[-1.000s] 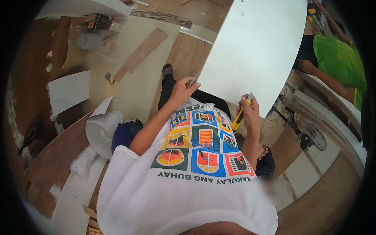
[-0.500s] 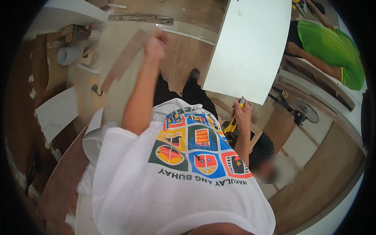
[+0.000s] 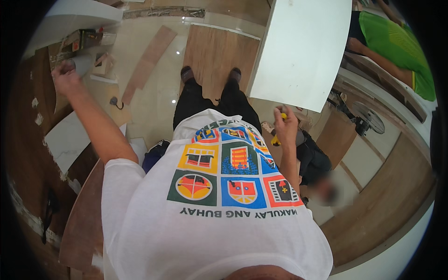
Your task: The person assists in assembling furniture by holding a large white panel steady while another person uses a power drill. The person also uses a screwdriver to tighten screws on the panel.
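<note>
My right hand (image 3: 285, 123) is closed around a yellow utility knife (image 3: 275, 140), just beside the near edge of a large white panel (image 3: 301, 56). Parts of the knife's yellow body show above and below my fingers; its blade cannot be made out. Out to the far left, my left arm stretches away from my body. My left hand (image 3: 67, 81) is blurred there, in front of a pale rolled sheet (image 3: 84, 64). Something dark shows at its fingertips, but whether it is held is unclear.
A long brown wood strip (image 3: 149, 60) lies on the glossy floor. Beneath my feet is a wooden board (image 3: 219, 46). One person in a green shirt (image 3: 392, 44) works at the right; another, in dark clothes (image 3: 310, 156), is low near a fan (image 3: 368, 117).
My left hand has swung from in front of me out to the far left. My right hand still holds the knife, whose blade no longer shows against the panel.
</note>
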`<state>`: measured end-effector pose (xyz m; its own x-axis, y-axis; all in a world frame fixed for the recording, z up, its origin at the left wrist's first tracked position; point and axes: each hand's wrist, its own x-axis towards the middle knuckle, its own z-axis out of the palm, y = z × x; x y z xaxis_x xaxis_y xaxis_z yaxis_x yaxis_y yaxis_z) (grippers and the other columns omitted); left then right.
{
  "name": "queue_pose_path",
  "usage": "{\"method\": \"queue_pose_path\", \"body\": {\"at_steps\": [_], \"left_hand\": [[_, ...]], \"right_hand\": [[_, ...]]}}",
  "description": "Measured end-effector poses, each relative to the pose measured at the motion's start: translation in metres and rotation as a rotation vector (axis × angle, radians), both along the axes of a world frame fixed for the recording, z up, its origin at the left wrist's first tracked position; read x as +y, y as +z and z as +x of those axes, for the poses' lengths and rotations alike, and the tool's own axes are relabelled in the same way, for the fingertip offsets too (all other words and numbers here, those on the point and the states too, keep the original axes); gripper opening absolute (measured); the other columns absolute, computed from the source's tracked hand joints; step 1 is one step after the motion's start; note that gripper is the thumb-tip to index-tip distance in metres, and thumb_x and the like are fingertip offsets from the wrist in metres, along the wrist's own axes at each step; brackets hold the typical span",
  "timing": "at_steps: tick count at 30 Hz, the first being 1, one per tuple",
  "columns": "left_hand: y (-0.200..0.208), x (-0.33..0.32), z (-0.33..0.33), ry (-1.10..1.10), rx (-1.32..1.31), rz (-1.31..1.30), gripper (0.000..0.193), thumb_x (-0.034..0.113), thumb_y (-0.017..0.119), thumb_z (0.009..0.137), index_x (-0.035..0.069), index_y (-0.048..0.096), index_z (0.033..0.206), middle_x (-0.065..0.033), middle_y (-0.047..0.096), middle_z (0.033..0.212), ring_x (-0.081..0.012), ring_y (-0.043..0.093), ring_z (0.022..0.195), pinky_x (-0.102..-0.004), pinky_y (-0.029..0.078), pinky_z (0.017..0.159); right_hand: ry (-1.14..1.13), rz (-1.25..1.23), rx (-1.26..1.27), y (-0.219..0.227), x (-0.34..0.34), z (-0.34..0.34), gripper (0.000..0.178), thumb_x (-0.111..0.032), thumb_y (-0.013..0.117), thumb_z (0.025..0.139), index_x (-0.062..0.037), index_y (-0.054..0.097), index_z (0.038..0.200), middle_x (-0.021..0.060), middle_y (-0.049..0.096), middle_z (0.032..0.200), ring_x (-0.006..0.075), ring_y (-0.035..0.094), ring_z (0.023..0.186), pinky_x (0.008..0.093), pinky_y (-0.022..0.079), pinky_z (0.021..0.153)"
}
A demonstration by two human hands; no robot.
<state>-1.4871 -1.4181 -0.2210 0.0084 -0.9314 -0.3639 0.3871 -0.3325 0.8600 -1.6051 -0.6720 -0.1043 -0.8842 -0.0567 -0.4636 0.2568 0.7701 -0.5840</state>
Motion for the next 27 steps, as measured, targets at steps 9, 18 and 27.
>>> {"method": "queue_pose_path", "body": {"at_steps": [9,18,27], "left_hand": [[-0.076,0.186,-0.035,-0.088,0.09,0.459,0.021,0.023,0.061,0.102,0.005,0.055,0.111,-0.0064,0.059,0.103,-0.0236,0.058,0.098,-0.0416,0.049,0.09],[0.016,0.026,0.037,-0.193,0.306,0.11,0.022,0.028,0.068,0.097,0.007,0.062,0.09,-0.0066,0.064,0.077,-0.0205,0.063,0.079,-0.0372,0.056,0.078],[0.337,-0.351,0.058,-0.183,0.537,-0.302,0.017,0.008,0.053,0.101,-0.003,0.065,0.106,-0.0168,0.067,0.093,-0.0289,0.064,0.085,-0.0451,0.054,0.082]], "right_hand": [[0.754,0.28,0.354,-0.014,-0.076,-0.011,0.011,-0.008,0.064,0.087,-0.0074,0.067,0.097,0.0118,0.059,0.086,0.0339,0.065,0.075,0.0441,0.053,0.062],[0.911,0.214,0.327,-0.012,-0.056,-0.028,0.003,-0.004,0.057,0.085,-0.0038,0.059,0.086,0.0161,0.058,0.092,0.0344,0.066,0.079,0.0468,0.053,0.067],[0.927,0.208,0.451,-0.024,-0.053,-0.028,0.005,-0.006,0.057,0.086,-0.0041,0.06,0.089,0.0148,0.06,0.09,0.0343,0.068,0.074,0.0454,0.056,0.065]]}}
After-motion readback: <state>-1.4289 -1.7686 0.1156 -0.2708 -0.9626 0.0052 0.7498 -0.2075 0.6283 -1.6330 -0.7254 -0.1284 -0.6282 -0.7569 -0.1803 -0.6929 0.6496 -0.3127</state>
